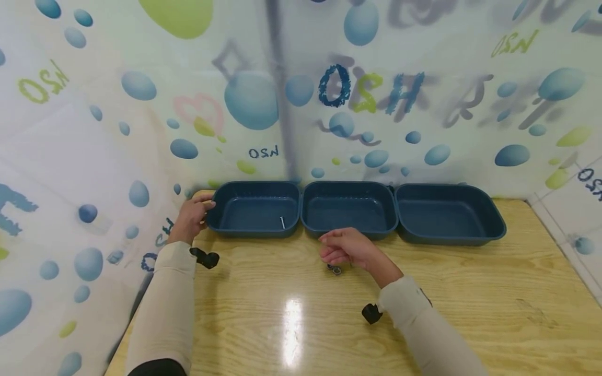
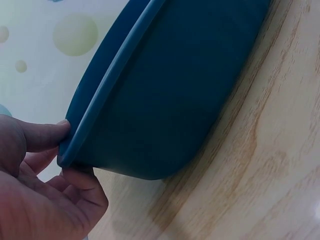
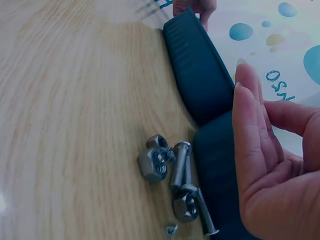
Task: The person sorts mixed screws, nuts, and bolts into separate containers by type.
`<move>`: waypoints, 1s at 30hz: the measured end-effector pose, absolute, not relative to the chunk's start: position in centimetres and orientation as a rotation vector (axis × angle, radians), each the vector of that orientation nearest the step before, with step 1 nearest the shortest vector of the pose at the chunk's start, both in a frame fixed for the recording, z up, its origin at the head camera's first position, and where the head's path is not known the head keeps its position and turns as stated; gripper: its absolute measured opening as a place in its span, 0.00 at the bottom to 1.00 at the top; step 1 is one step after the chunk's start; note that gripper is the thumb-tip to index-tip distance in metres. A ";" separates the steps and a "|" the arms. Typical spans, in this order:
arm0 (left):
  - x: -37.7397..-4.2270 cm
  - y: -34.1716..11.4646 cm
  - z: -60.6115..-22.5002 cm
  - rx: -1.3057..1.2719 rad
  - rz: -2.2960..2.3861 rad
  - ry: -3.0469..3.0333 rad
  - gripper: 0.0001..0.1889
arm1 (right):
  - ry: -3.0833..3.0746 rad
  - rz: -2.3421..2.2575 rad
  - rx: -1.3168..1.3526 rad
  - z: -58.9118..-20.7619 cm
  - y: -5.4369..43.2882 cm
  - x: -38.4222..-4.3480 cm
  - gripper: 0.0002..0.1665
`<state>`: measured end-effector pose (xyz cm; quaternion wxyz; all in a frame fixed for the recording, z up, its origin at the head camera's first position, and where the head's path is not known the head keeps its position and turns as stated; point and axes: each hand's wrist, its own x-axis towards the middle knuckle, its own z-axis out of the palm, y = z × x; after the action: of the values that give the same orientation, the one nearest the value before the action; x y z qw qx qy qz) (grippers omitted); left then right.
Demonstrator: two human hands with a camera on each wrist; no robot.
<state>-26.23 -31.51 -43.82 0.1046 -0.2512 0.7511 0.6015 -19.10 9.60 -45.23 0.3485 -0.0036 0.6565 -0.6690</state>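
Observation:
My left hand (image 1: 189, 218) pinches the rim at the left end of the left blue tray (image 2: 145, 105), thumb on the inside and curled fingers beneath the rim. A single screw (image 1: 282, 223) lies in that tray. My right hand (image 1: 350, 248) hovers by the front of the middle blue tray (image 1: 349, 210), its fingers fairly straight and nothing visible between them. Below it on the table is a small pile: hex nuts (image 3: 151, 165), bolts (image 3: 180, 165) and a tiny fastener (image 3: 171, 229). In the head view, the right hand hides most of the pile.
A third blue tray (image 1: 449, 211) stands at the right end of the row, with no contents visible. All three trays sit along the back of the wooden table (image 1: 263, 292), against a patterned cloth backdrop (image 1: 301, 130). Another cloth-covered side rises at the left.

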 end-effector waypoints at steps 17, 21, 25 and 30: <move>-25.9 -31.8 -44.0 -0.730 1.777 2.216 0.24 | 1.851 -1.699 0.101 -47.8 10.0 -18.5 0.23; -26.0 -32.0 -44.0 -0.729 1.775 2.218 0.24 | 1.901 -1.686 0.137 -48.0 9.8 -18.5 0.21; -26.0 -31.9 -44.0 -0.727 1.783 2.219 0.24 | 1.932 -1.658 0.160 -48.1 9.7 -18.5 0.20; -26.1 -31.7 -44.2 -0.735 1.795 2.220 0.24 | 1.989 -1.614 0.188 -48.4 9.6 -18.5 0.18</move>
<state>-26.13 -31.71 -44.20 0.0966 -0.2481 0.7496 0.6060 -18.46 9.63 -48.40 0.2829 0.0704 0.7428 -0.6027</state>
